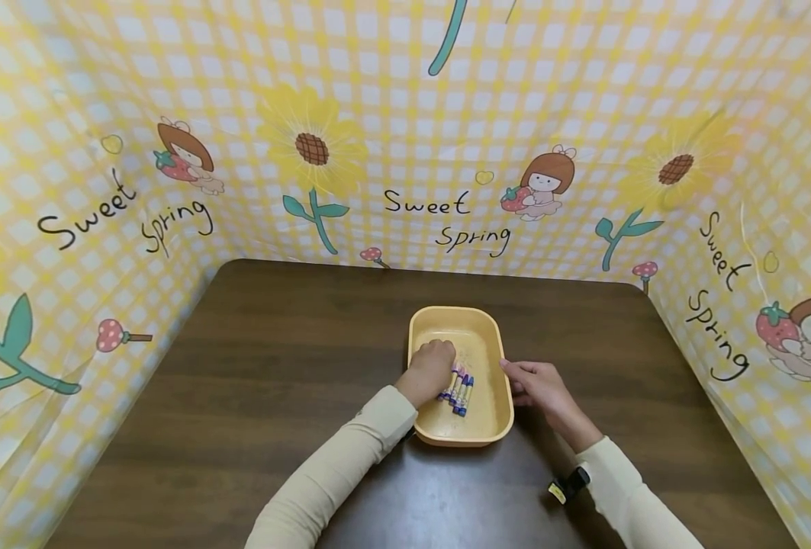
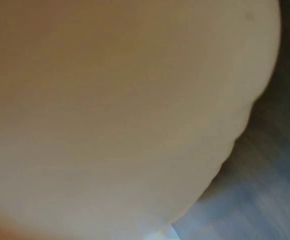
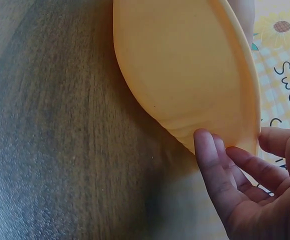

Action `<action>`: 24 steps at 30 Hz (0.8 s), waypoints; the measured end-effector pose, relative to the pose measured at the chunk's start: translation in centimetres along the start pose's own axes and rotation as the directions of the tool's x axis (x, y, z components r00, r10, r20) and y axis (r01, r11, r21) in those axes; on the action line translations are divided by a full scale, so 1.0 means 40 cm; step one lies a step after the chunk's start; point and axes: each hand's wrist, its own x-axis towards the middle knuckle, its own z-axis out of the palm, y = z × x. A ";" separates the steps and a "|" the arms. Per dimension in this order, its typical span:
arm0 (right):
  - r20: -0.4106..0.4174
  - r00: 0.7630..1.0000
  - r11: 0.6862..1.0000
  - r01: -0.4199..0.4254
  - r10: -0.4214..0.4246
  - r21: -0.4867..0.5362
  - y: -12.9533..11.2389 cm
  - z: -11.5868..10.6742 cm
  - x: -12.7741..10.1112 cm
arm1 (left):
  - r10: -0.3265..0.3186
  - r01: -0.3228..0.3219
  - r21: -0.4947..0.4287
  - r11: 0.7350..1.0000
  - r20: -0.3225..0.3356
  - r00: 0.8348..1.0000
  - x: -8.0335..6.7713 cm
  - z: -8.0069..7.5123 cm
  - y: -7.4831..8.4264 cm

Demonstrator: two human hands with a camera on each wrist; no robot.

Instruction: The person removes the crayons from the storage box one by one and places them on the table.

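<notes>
From the head view, one yellow tray (image 1: 432, 431) sits on the desk (image 1: 254, 381) with bare wood open at 9 o'clock and 3 o'clock; the left hand (image 1: 432, 370) lies curled over a bunch of about four blue crayons (image 1: 461, 390) inside it, grasping them as far as can be told, while the right hand (image 1: 539, 385) rests relaxed at the tray's 3 o'clock rim. The left wrist view shows only blurred tray wall. In the right wrist view, loosely spread fingers (image 3: 212, 165) touch the tray's outer edge.
</notes>
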 end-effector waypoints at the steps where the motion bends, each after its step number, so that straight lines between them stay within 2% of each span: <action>1: 0.003 1.000 1.000 -0.001 0.001 0.003 0.002 0.001 -0.001 | -0.004 0.004 0.004 1.000 0.004 1.000 0.001 0.004 0.001; 6: 0.003 1.000 1.000 0.006 -0.006 0.017 0.006 0.001 -0.001 | -0.016 0.016 0.008 1.000 0.014 1.000 0.007 0.013 0.002; 16: -0.002 1.000 1.000 0.003 -0.003 0.012 0.008 0.001 0.006 | -0.009 0.009 0.018 1.000 0.042 0.999 0.012 0.004 0.003; 21: 0.001 1.000 1.000 -0.011 0.011 0.023 0.005 -0.003 0.007 | 0.008 -0.005 -0.055 0.998 0.054 0.998 0.013 0.004 0.000; 24: 0.005 1.000 1.000 -0.010 0.010 0.018 0.001 -0.004 0.007 | -0.003 0.014 -0.132 0.991 0.080 0.997 0.014 -0.001 0.004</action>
